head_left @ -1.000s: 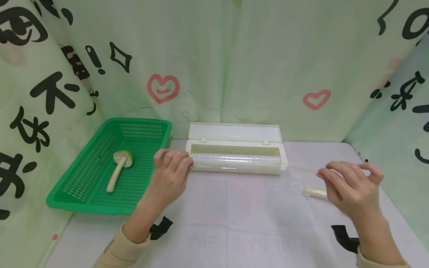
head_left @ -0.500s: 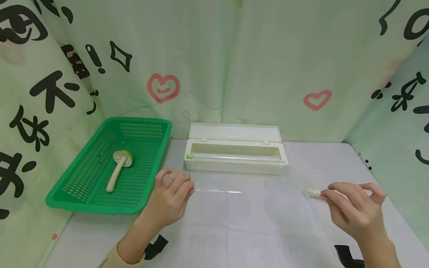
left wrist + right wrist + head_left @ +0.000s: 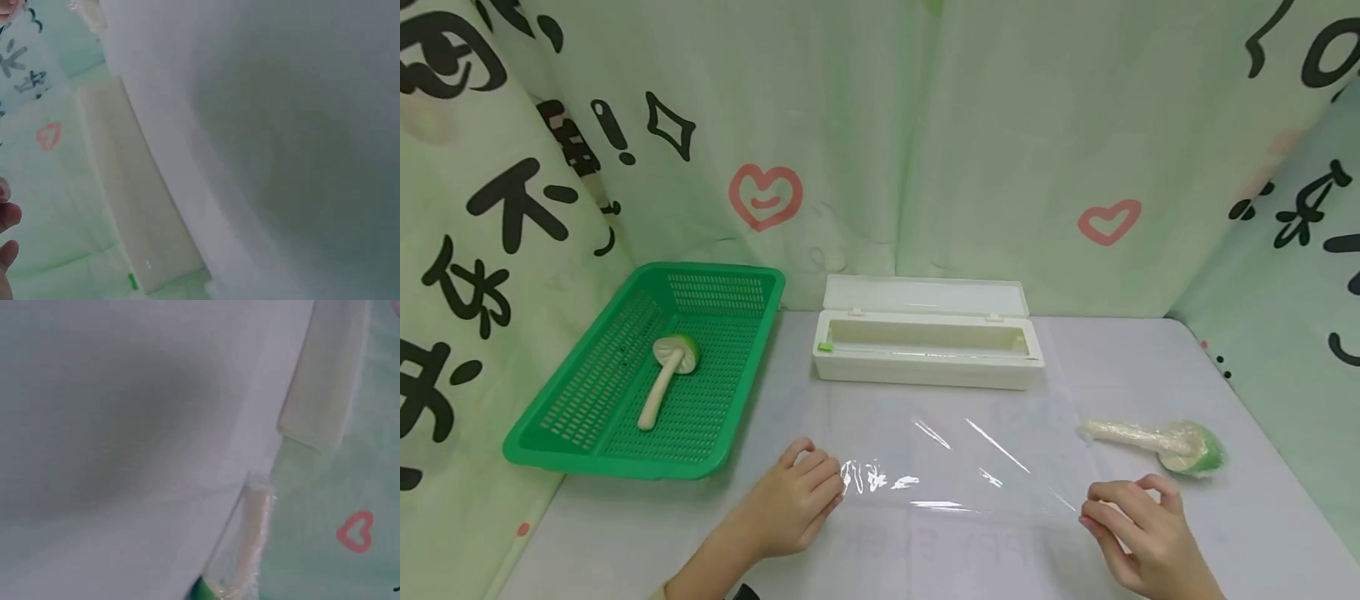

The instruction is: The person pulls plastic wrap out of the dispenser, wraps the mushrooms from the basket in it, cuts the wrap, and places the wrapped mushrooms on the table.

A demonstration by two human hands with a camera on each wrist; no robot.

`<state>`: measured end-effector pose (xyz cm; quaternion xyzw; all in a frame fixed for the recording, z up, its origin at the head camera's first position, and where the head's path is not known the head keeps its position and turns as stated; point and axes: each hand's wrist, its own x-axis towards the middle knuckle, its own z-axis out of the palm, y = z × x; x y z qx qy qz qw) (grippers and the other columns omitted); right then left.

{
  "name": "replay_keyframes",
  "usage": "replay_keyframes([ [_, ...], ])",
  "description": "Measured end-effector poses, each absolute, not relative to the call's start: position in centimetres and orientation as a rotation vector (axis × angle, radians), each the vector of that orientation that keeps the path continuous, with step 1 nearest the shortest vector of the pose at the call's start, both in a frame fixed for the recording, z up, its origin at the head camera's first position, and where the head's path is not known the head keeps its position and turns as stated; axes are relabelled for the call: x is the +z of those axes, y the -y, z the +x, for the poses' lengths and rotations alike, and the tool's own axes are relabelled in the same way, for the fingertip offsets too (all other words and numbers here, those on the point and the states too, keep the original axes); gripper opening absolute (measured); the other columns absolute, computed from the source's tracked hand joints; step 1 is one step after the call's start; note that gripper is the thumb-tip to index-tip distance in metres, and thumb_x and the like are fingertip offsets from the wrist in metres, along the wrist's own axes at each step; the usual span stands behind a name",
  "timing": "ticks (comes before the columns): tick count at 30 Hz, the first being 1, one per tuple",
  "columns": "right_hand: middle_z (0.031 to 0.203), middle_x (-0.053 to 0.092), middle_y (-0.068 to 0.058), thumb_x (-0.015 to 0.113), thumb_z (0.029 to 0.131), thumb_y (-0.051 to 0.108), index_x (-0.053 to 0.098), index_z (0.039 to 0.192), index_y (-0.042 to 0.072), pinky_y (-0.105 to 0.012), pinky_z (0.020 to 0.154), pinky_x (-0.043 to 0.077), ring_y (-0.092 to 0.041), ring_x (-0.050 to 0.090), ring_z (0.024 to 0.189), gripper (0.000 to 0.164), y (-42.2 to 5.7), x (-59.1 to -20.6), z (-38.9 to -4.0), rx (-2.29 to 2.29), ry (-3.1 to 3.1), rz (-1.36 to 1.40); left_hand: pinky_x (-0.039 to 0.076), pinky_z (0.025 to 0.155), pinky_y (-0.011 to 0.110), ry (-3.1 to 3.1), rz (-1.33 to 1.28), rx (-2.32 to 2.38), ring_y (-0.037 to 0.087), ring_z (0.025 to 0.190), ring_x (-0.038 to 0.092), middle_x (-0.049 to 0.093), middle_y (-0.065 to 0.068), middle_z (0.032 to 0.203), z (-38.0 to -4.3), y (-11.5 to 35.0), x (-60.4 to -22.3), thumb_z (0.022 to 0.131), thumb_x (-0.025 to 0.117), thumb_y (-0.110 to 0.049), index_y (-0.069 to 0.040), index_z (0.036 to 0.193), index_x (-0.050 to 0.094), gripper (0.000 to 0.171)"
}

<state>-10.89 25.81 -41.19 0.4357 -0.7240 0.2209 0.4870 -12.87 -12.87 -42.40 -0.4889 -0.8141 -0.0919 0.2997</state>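
Two things had changed in the last second: the left grip [image 3: 797, 504] and the right grip [image 3: 1138, 533] had come away from the white box [image 3: 928, 373] toward the near side of the worktop [image 3: 985, 562], and a sheet of clear film [image 3: 955, 475] now stretched between them. Each grip was closed to a pinch on the sheet, the left at its near left part, the right at its near right; we could not tell whether the middle touched the worktop. The right grip's shift had also uncovered a film-wrapped mushroom shape [image 3: 1157, 440], which we now saw whole, lying just beyond that grip. We took all this to mean that the film was being pulled out to length; it seemed to run back to the box, though we could not make out its far edge. The box stood behind with its lid [image 3: 925, 297] raised and a green tab [image 3: 825, 347] at its left end. Another mushroom shape [image 3: 675, 362], with no wrapping that we could see, lay in the green basket [image 3: 617, 468] on the left. We found no brand or label on the box. The curtain [image 3: 1000, 150] bore large black characters [image 3: 512, 218] that we could not read with certainty, an exclamation mark [image 3: 610, 125] and pink hearts [image 3: 1084, 223].
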Motion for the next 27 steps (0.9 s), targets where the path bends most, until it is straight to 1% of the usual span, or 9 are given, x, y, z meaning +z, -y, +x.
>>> replay_keyframes([
  [4, 0.069, 0.055, -0.003, 0.047, 0.095, 0.024, 0.058, 0.063, 0.008, -0.029, 0.082, 0.026, -0.010, 0.047, 0.059, 0.037, -26.6, -42.9, -10.6, 0.522, 1.890, 1.109, 0.035, 0.088, 0.035, 2.287, -1.347, -0.194, 0.013, 0.081, 0.046, 0.050, -0.005, 0.083, -12.6, 12.6, -44.2, 0.099, 0.019, -0.022, -0.014, 0.082, 0.052, 0.038],
  [6, 0.071, 0.056, -0.001, 0.044, 0.096, 0.026, 0.059, 0.065, 0.009, -0.030, 0.082, 0.026, -0.010, 0.047, 0.061, 0.038, -27.1, -43.7, -10.6, 0.501, 1.970, 1.117, 0.035, 0.089, 0.035, 2.346, -1.368, -0.152, 0.012, 0.083, 0.046, 0.049, -0.006, 0.084, -12.6, 12.3, -45.0, 0.099, 0.020, -0.023, -0.015, 0.083, 0.051, 0.036],
  [9, 0.075, 0.055, 0.002, 0.041, 0.097, 0.030, 0.060, 0.068, 0.012, -0.032, 0.079, 0.025, -0.011, 0.047, 0.064, 0.038, -28.0, -44.9, -10.6, 0.458, 2.085, 1.108, 0.035, 0.090, 0.034, 2.439, -1.396, -0.084, 0.012, 0.084, 0.045, 0.048, -0.007, 0.085, -12.5, 11.9, -45.8, 0.098, 0.031, -0.023, -0.016, 0.086, 0.051, 0.025],
  [12, 0.078, 0.054, 0.005, 0.039, 0.097, 0.033, 0.060, 0.071, 0.015, -0.034, 0.078, 0.026, -0.011, 0.047, 0.066, 0.039, -28.6, -45.9, -10.7, 0.415, 2.179, 1.093, 0.036, 0.090, 0.034, 2.536, -1.415, -0.012, 0.011, 0.085, 0.045, 0.047, -0.007, 0.086, -12.3, 11.4, -46.2, 0.093, 0.044, -0.022, -0.016, 0.087, 0.052, 0.011],
  [14, 0.079, 0.054, 0.007, 0.037, 0.098, 0.035, 0.061, 0.072, 0.017, -0.035, 0.078, 0.026, -0.010, 0.048, 0.068, 0.039, -28.8, -46.3, -10.8, 0.391, 2.246, 1.096, 0.037, 0.090, 0.034, 2.606, -1.405, 0.045, 0.011, 0.086, 0.045, 0.048, -0.007, 0.087, -12.2, 11.2, -46.3, 0.091, 0.049, -0.021, -0.016, 0.089, 0.053, 0.007],
  [20, 0.080, 0.051, 0.010, 0.034, 0.098, 0.038, 0.060, 0.072, 0.021, -0.034, 0.078, 0.027, -0.009, 0.045, 0.070, 0.040, -28.5, -47.3, -11.2, 0.325, 2.332, 1.158, 0.037, 0.091, 0.035, 2.770, -1.309, 0.224, 0.013, 0.090, 0.049, 0.054, -0.004, 0.093, -12.0, 11.1, -46.5, 0.091, 0.048, -0.020, -0.014, 0.098, 0.059, 0.014],
  [27, 0.078, 0.047, 0.010, 0.028, 0.098, 0.041, 0.060, 0.070, 0.019, -0.036, 0.076, 0.027, -0.008, 0.041, 0.069, 0.048, -27.8, -48.7, -11.5, 0.297, 2.354, 1.157, 0.038, 0.088, 0.032, 2.705, -1.252, 0.302, 0.012, 0.084, 0.049, 0.053, -0.005, 0.086, -11.9, 11.0, -46.8, 0.089, 0.051, -0.021, -0.015, 0.091, 0.060, 0.010],
])
